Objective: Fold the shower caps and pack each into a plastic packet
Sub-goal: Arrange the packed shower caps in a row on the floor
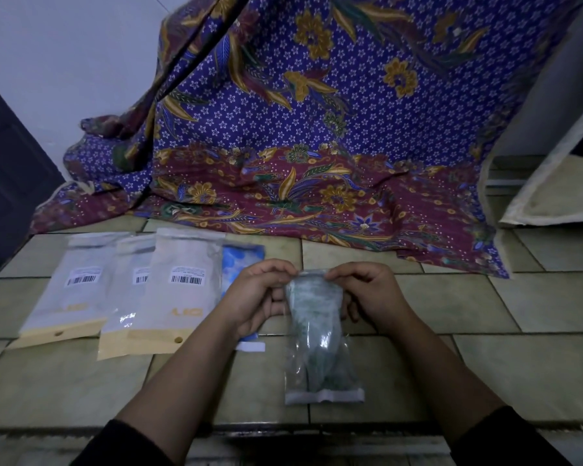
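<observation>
A clear plastic packet (320,334) with a folded greenish shower cap inside lies lengthwise on the tiled surface, its white-strip end toward me. My left hand (260,294) pinches the packet's far left corner. My right hand (367,290) pinches the far right corner. A blue patterned shower cap packet (239,264) lies partly hidden under my left hand and wrist.
Three frosted packets with barcode labels (179,290) lie overlapping at the left on the tiled surface (485,364). A purple and maroon batik cloth (300,146) hangs down at the back onto the tiles. A pale slab (552,183) leans at the right.
</observation>
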